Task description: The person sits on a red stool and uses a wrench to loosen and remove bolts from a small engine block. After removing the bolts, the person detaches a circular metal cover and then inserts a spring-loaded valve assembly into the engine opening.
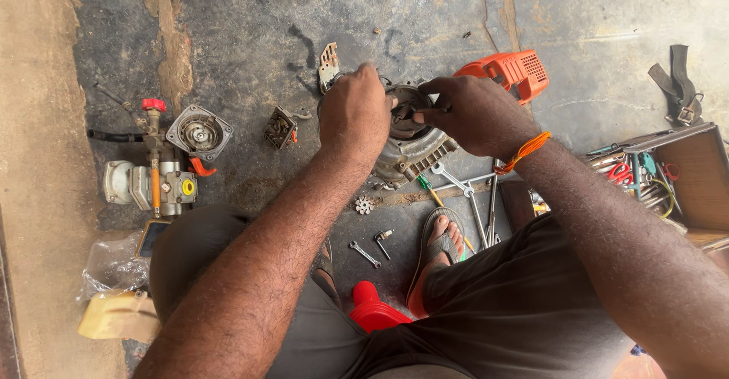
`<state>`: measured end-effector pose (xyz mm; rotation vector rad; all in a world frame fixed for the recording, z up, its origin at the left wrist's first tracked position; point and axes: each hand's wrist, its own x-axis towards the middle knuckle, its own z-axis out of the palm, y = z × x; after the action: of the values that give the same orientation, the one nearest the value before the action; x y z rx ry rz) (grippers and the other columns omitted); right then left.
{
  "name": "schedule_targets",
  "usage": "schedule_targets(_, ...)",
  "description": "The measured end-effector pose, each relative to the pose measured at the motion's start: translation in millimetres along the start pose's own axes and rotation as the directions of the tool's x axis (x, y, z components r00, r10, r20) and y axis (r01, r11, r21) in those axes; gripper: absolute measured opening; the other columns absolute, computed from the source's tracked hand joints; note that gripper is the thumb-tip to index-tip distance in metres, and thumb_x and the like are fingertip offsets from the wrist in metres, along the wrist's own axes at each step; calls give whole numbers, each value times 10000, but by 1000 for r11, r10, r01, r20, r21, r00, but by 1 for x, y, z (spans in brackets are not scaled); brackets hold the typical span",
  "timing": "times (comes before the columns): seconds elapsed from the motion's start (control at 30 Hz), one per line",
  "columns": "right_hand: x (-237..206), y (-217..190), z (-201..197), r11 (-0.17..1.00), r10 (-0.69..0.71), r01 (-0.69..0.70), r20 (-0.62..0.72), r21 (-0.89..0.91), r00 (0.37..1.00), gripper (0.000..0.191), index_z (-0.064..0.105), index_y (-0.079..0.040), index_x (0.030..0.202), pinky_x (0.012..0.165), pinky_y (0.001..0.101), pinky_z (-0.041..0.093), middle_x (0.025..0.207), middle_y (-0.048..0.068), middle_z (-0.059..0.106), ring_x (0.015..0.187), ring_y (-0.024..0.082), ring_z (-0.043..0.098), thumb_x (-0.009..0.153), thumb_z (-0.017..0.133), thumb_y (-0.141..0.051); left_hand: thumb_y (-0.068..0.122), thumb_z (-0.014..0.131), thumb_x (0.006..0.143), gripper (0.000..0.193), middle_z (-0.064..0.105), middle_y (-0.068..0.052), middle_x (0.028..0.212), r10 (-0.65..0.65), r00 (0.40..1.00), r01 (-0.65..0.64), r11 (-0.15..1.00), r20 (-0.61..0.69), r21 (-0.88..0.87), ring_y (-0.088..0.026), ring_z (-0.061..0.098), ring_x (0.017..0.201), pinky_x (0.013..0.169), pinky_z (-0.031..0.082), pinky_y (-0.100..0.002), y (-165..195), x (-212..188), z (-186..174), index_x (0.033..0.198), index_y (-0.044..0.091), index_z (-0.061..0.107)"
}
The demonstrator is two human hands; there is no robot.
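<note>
Both hands are down on the grey cast-metal small engine body (410,147), which sits on the dark stone floor (250,37) just ahead of the person's sandalled foot (442,238). The left hand (353,113) is curled over the engine's near-left edge, fingers folded down, steadying it. The right hand (474,113) is closed too, fingertips pinched in at the round centre of the engine; what it grips there is hidden by the fingers.

By the look of it, the strip-down is well along: the orange ribbed plastic cover (510,71) lies off behind the engine, a round grey recoil housing (199,132) rests well apart to the left, beside a pump assembly with a red valve knob (152,174), and a small carburettor-like part (279,128) sits between. The core is still in hand.

The engine lies with its round face upward, finned end slanting toward lower right. Chrome spanners (463,189) wait just beside it; an open wooden toolbox (683,174) stands far right.
</note>
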<state>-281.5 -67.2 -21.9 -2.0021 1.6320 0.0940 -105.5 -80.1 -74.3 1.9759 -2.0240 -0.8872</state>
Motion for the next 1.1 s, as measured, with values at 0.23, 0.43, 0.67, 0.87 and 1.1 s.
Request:
schedule_targets(0.23,-5,-5,-3,1000,15,-15,-14,1,1000,484,620,-119,1343,800,439,577,999,114,786,925,269,760,954,721,-388,184,721,945,259,734,-111,994,99,993,-99,995,-61,16,-210,742,854,628,625,-352,-4,1,7,1157,72,625)
schedule_targets(0.43,-8,-5,-3,985,-163,166,-81,40,983,234,714,-110,1114,759,402,576,932,69,768,881,223,756,943,727,-267,167,666,994,155,715,-105,955,100,994,-96,993,-54,73,-203,732,856,643,625,-363,-3,1,4,1115,83,619)
schedule_targets(0.67,-8,-1,-5,973,-233,233,-34,-1,972,203,766,-126,1069,810,369,592,1002,56,744,901,201,748,923,748,-265,216,670,991,192,711,-118,954,129,990,-122,988,-63,97,-213,736,878,665,624,-377,-2,-3,1,1094,65,614)
schedule_targets(0.87,-9,-1,-4,944,-330,330,-88,-17,940,193,772,-113,1075,816,379,589,1029,64,733,923,212,743,923,757,-232,199,663,993,212,709,-124,972,134,991,-131,988,-22,79,-215,736,872,668,629,-373,-3,-2,-1,1144,63,602)
schedule_targets(1.1,-10,1,-2,921,-390,388,-122,-35,913,191,753,-101,1101,838,389,591,1076,78,713,958,233,740,924,736,-168,156,655,990,245,712,-135,992,148,989,-146,984,-14,100,-222,738,866,656,634,-364,-7,2,3,1195,39,593)
